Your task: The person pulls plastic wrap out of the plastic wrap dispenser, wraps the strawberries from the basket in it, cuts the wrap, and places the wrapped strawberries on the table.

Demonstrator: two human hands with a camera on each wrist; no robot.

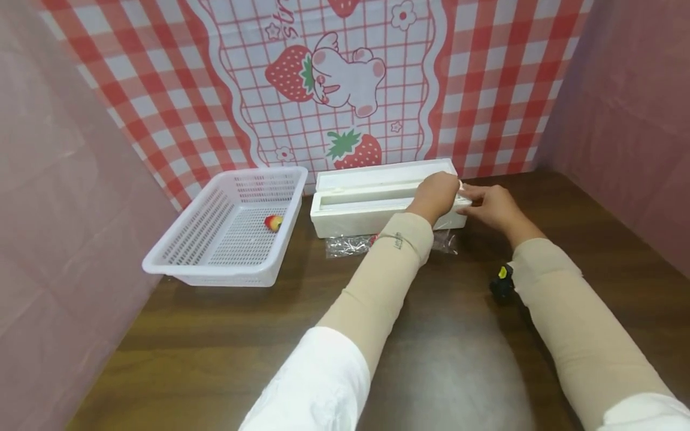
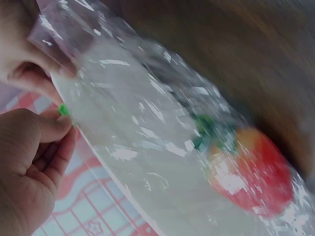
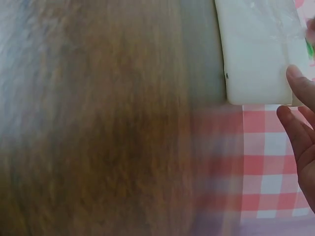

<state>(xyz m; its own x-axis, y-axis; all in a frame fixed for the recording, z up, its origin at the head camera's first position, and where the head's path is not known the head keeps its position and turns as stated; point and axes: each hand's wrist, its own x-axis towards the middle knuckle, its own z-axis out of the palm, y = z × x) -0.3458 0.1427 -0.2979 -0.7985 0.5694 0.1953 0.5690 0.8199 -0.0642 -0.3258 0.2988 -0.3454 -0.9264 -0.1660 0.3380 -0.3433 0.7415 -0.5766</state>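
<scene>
Your left grip [image 1: 438,194] pinches a small bright-green piece [image 2: 63,109], your right grip [image 1: 497,209] the corner of a long white rectangular box [image 1: 350,223], so uneven pulling could tip the box.

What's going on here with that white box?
A person is working with both hands at the right end of a long white box. The left hand pinches a small green piece by the edge, and the right hand touches the same end. Clear plastic with a red-and-yellow fruit shape lies in front. A white basket stands left, with a small red-and-yellow item inside.
</scene>
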